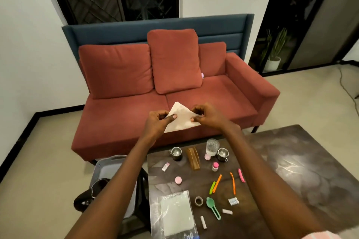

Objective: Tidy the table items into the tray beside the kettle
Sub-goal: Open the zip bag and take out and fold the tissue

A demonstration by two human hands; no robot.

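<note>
White napkin [181, 119] is pinched at its corners between left hand [159, 120] and right hand [204, 115], held up over the table [291, 161]. Grey tray [108, 169] looks nearly empty; cups, clips and sachets remain scattered, so tidying seems barely begun.

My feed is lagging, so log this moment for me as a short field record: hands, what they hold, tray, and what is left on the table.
left hand: raised over the sofa, fingers pinching the left edge of the napkin
right hand: raised, pinching the right edge
napkin: white, held in the air between both hands
tray: grey, left of the table, partly hidden by the left arm
kettle: dark, in the tray
table: dark marble top
left on table: two metal cups, glass, green spoon, tape roll, plastic packet, clips, small items
</note>
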